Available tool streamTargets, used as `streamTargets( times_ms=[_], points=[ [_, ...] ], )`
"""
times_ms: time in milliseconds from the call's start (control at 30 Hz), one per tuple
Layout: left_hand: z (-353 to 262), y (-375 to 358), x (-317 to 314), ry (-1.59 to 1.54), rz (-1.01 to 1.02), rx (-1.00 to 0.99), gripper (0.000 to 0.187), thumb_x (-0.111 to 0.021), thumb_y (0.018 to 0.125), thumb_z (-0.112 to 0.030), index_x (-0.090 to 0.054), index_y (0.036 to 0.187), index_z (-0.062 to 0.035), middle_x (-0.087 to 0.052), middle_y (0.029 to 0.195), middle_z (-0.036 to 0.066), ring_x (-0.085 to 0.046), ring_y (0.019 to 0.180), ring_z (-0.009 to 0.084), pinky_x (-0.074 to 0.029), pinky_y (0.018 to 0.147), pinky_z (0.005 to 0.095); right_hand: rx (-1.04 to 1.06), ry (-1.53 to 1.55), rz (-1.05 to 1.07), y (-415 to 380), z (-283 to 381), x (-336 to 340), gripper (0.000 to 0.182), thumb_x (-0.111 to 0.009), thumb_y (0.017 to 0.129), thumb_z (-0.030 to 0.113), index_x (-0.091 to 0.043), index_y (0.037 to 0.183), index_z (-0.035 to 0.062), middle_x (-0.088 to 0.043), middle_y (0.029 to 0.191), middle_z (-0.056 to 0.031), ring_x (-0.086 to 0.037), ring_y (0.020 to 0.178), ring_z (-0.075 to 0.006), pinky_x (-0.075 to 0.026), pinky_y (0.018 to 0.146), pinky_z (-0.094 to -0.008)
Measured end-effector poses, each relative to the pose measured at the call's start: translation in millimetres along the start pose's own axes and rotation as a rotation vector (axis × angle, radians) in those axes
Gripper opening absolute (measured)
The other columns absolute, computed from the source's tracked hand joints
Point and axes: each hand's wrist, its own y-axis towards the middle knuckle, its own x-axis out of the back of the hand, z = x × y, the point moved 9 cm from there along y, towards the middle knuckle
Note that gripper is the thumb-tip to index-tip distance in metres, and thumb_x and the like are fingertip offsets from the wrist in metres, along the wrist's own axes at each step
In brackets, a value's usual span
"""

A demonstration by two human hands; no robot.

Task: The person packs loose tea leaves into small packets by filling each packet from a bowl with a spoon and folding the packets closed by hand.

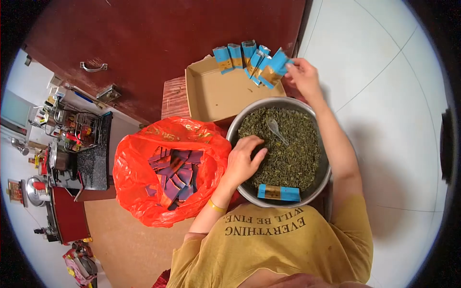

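Note:
A blue and gold foil packet (274, 69) is pinched in the fingers of my right hand (303, 77), above the far right corner of a cardboard box (206, 103). Several similar packets (235, 55) stand along the far edge of that box. My left hand (246, 158) lies over the near-left part of a metal basin (234, 129), fingers loosely apart on the dried green tea leaves (297, 149). A clear plastic spoon (276, 130) rests on the leaves. One more blue packet (278, 193) lies flat at the basin's near side.
Left of the basin sits a red plastic bag (134, 182) with many purple packets (175, 177) inside. A dark red door (153, 43) stands behind the box. White floor tiles (384, 96) spread to the right. Kitchen items, including a pot (57, 157), are at far left.

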Motion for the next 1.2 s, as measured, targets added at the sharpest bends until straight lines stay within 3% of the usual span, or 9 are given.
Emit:
streamTargets(
  times_ms=[167, 267, 433, 533, 633, 733, 833, 933, 1200],
  points=[
    [-4, -1, -6, 0.012, 0.102, 0.013, 0.031, -0.074, 0.082, -0.02, -0.067, 0.106, -0.0007, -0.063, 0.115, 0.016, -0.059, 0.106, 0.034, -0.049, 0.091, 0.0407, -0.17, -0.294, 0.014, 47, -124, -17, 0.022, -0.066, 0.089, 0.02, -0.066, 0.099, 0.0014, -0.071, 0.088, -0.0096, -0.068, 0.079, -0.0153, -0.052, 0.069, -0.0309],
    [-4, -1, -9, 0.031, 0.142, 0.001, 0.035, -0.076, 0.08, -0.022, -0.068, 0.107, -0.001, -0.062, 0.117, 0.016, -0.058, 0.107, 0.0342, -0.048, 0.091, 0.0403, -0.072, -0.475, -0.069, 55, -131, -18, 0.024, -0.067, 0.086, 0.014, -0.065, 0.105, -0.0018, -0.07, 0.079, -0.0087, -0.067, 0.069, -0.0163, -0.053, 0.063, -0.0311],
    [-3, 0, -13, 0.048, 0.18, -0.018, 0.028, -0.075, 0.076, -0.013, -0.067, 0.101, -0.0021, -0.062, 0.115, 0.015, -0.057, 0.107, 0.0341, -0.048, 0.091, 0.0403, 0.007, -0.436, -0.172, 53, -133, -10, 0.033, -0.064, 0.087, 0.01, -0.059, 0.119, 0.0006, -0.069, 0.104, -0.0123, -0.067, 0.089, -0.0173, -0.053, 0.078, -0.0315],
    [1, -1, -16, 0.042, 0.177, -0.039, 0.021, -0.07, 0.076, -0.005, -0.064, 0.096, -0.0024, -0.063, 0.109, 0.015, -0.058, 0.105, 0.0356, -0.049, 0.09, 0.041, 0.083, -0.449, -0.11, 18, -85, -9, 0.03, -0.061, 0.089, 0.006, -0.06, 0.118, -0.0001, -0.069, 0.102, -0.0095, -0.066, 0.085, -0.0156, -0.053, 0.076, -0.0295],
    [4, -1, -13, 0.008, 0.158, 0.0, 0.02, -0.066, 0.076, -0.001, -0.063, 0.096, -0.0023, -0.063, 0.104, 0.017, -0.058, 0.103, 0.0371, -0.049, 0.089, 0.042, -0.026, -0.211, 0.157, -30, -66, -22, 0.025, -0.062, 0.092, 0.007, -0.062, 0.116, 0.0017, -0.068, 0.096, -0.0028, -0.061, 0.077, -0.0065, -0.05, 0.067, -0.0227],
    [16, -2, -16, 0.032, 0.149, 0.078, 0.02, -0.065, 0.077, -0.001, -0.063, 0.097, -0.0021, -0.064, 0.1, 0.017, -0.06, 0.098, 0.0378, -0.05, 0.086, 0.0416, -0.251, -0.093, 0.7, -119, -6, -68, 0.014, -0.063, 0.092, 0.01, -0.066, 0.104, 0.0041, -0.067, 0.089, -0.0002, -0.059, 0.07, -0.0051, -0.05, 0.062, -0.0228],
    [17, -1, -16, 0.016, 0.122, 0.075, 0.022, -0.065, 0.079, -0.002, -0.063, 0.101, -0.0019, -0.065, 0.098, 0.017, -0.062, 0.096, 0.0363, -0.05, 0.085, 0.0401, -0.059, -0.358, 1.302, -221, 43, -99, 0.018, -0.065, 0.084, 0.022, -0.069, 0.095, 0.0087, -0.07, 0.079, -0.0124, -0.068, 0.072, -0.0284, -0.054, 0.067, -0.0396],
    [16, 0, -12, -0.01, 0.108, 0.128, 0.024, -0.064, 0.082, -0.003, -0.064, 0.106, -0.0019, -0.065, 0.1, 0.017, -0.063, 0.095, 0.0349, -0.051, 0.083, 0.0391, 0.127, -0.864, 1.258, -269, 38, -98, 0.022, -0.065, 0.08, 0.026, -0.062, 0.084, 0.0039, -0.068, 0.076, -0.0155, -0.067, 0.072, -0.0341, -0.052, 0.061, -0.0452],
    [21, 1, -7, -0.135, 0.026, 0.156, 0.02, -0.063, 0.084, -0.003, -0.064, 0.104, -0.0009, -0.065, 0.106, 0.015, -0.062, 0.095, 0.0307, -0.051, 0.082, 0.0372, 0.158, -0.879, 1.214, -285, 37, -81, 0.02, -0.061, 0.077, 0.022, -0.062, 0.082, 0.0029, -0.064, 0.065, -0.0154, -0.066, 0.063, -0.0348, -0.05, 0.056, -0.0462]
  ],
)
